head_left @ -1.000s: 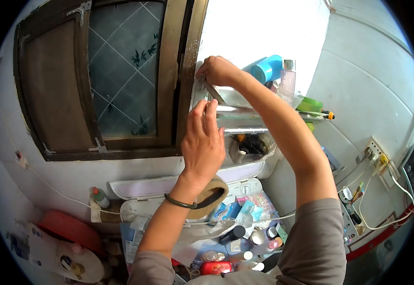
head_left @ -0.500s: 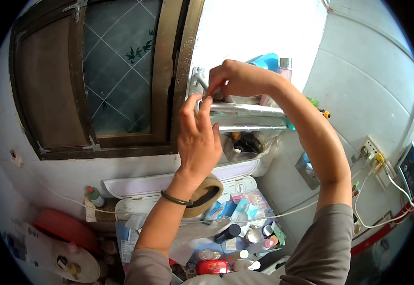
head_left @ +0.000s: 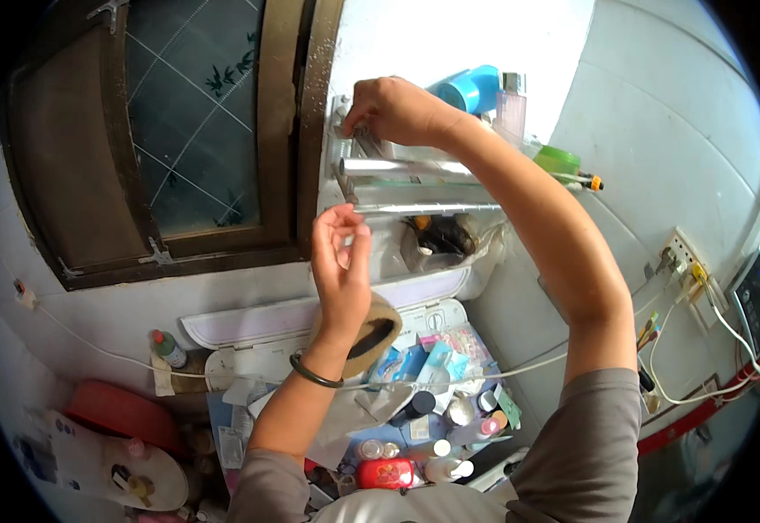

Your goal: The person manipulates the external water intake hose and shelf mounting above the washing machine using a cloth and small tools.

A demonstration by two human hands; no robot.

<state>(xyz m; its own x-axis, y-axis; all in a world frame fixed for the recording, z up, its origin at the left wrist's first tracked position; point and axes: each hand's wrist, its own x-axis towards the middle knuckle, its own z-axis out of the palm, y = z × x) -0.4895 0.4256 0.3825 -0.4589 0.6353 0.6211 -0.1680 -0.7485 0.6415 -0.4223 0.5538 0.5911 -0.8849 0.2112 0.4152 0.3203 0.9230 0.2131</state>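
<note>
A wall shelf with silvery metal rails [head_left: 415,168] and a glass pane stands in front of me. Above the upper rail, my right hand [head_left: 402,109] is bent down with its fingers pressed together at the metal bracket [head_left: 340,109] by the wall. What those fingers hold, if anything, is hidden. Just under the left end of the lower rail [head_left: 432,208], my left hand [head_left: 342,279] is raised with loosely curled fingers, thumb apart, and nothing visible between them. Right of my right hand, a blue cup [head_left: 476,87] lies tipped beside a clear pinkish bottle [head_left: 511,109].
Under the shelf hangs a clear bag [head_left: 436,248] with dark contents. Below are a brown woven hat [head_left: 375,336], several bottles and a red box [head_left: 386,473]. A white cable [head_left: 476,377] crosses the view. A dark-framed window [head_left: 192,113] is left; a socket strip [head_left: 685,261] is right.
My right hand has moved left, from above the upper rail's end to the wall bracket. The left hand has dropped away from the upper rail and its fingers have curled. The view has shifted slightly.
</note>
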